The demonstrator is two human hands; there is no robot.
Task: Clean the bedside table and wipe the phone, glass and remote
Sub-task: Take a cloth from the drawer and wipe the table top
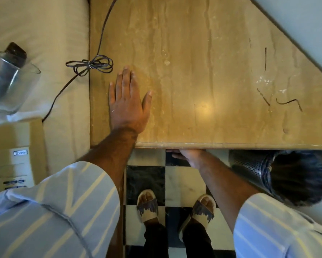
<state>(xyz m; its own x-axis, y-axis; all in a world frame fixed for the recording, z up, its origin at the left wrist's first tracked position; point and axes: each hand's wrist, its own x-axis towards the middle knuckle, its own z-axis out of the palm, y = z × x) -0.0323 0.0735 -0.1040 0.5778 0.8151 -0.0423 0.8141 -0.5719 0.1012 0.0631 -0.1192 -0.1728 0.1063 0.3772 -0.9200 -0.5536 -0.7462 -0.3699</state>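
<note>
Head view, looking down: the left hand [127,101] lies flat, fingers spread wide, on the tan surface [203,71] near its 8 o'clock corner. The right hand [187,155] reaches under the surface's 6 o'clock edge; its grip cannot be told. At 9 o'clock, on the bed [35,25], a glass [9,86] holds a dark object, beside a cable [90,65].

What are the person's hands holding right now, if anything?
Nothing. The left hand lies flat and open on the table top; the right hand reaches under the table's front edge, its fingers hidden.
</note>
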